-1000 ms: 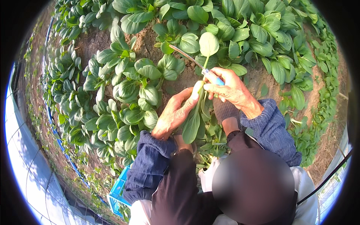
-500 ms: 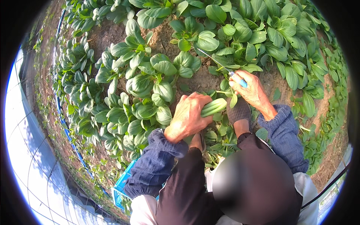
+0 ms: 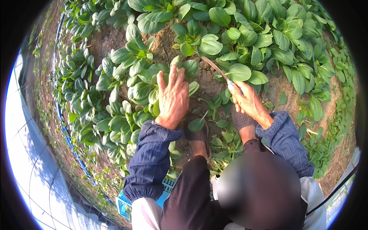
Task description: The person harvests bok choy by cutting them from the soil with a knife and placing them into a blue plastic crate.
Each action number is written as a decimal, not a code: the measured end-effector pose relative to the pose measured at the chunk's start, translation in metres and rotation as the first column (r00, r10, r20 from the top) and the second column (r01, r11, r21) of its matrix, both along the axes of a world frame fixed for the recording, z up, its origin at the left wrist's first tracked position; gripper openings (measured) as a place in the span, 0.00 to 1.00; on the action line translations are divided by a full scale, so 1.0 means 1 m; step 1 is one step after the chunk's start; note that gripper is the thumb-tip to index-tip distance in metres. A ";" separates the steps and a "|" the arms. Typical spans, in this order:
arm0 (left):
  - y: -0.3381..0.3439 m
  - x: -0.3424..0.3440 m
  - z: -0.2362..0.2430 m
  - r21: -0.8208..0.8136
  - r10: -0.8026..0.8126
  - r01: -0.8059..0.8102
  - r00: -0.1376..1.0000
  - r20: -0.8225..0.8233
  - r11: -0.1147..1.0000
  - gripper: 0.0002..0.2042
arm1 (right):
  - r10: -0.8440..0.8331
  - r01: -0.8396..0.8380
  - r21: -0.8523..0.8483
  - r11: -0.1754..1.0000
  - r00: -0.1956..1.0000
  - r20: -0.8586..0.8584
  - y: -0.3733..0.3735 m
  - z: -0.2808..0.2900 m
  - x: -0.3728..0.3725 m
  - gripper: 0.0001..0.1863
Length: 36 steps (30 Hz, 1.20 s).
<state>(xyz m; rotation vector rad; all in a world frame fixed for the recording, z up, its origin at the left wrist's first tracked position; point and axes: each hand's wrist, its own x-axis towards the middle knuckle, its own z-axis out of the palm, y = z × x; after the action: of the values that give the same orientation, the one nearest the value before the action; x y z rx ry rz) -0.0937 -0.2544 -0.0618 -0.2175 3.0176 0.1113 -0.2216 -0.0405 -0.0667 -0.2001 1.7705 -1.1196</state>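
My left hand [image 3: 174, 96] lies over the bok choy plants [image 3: 142, 90] with its fingers stretched out and slightly apart, back of the hand up. Beside its fingers, the pale stalks of a bok choy [image 3: 193, 87] stick out to the right; whether the hand touches them is hidden. To the right, my right hand [image 3: 248, 100] is closed round the handle of a knife [image 3: 215, 67]. Its long narrow blade looks brownish and points up and left over bare soil and leaves. A loose leaf [image 3: 196, 124] lies by my left foot.
Dense bok choy [image 3: 264, 38] grows ahead and to the right. Both my feet, in dark checked shoes [image 3: 241, 119], stand among cut leaves. A light-blue crate [image 3: 122, 203] sits at lower left, near my left forearm. A blue hose [image 3: 69, 138] and wire mesh [image 3: 38, 172] run along the left.
The left hand has moved up and left, letting go of the bunch of bok choy it gripped, and its fingers have spread. The right hand shifted slightly down, turning the knife blade.
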 end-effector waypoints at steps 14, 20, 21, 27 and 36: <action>-0.001 0.051 -0.008 0.095 0.154 -0.151 0.988 -0.030 0.984 0.23 | 0.341 -0.362 -0.107 0.926 0.924 -0.176 -0.033 -0.049 0.014 0.19; -0.014 0.063 -0.018 0.084 0.183 -0.182 0.983 -0.009 0.980 0.24 | 0.365 -0.364 -0.075 0.928 0.931 -0.001 -0.042 -0.046 0.020 0.23; -0.014 0.063 -0.018 0.109 0.192 -0.189 0.981 -0.014 0.976 0.25 | 0.339 -0.343 -0.092 0.935 0.939 -0.062 -0.040 -0.052 0.023 0.23; -0.013 0.068 -0.024 0.159 0.211 -0.206 0.977 -0.014 0.965 0.23 | 0.349 -0.378 -0.045 0.925 0.889 -0.297 -0.037 -0.068 0.032 0.20; -0.014 0.070 -0.025 0.185 0.222 -0.212 0.974 -0.039 0.960 0.23 | 0.355 -0.385 -0.033 0.922 0.879 -0.319 -0.040 -0.065 0.039 0.18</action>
<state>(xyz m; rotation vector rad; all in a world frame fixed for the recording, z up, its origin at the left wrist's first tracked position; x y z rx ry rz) -0.0236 -0.2687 -0.0869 -0.5365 3.0074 0.4140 -0.1824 -0.0807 -0.1321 -0.7788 1.8448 -0.9261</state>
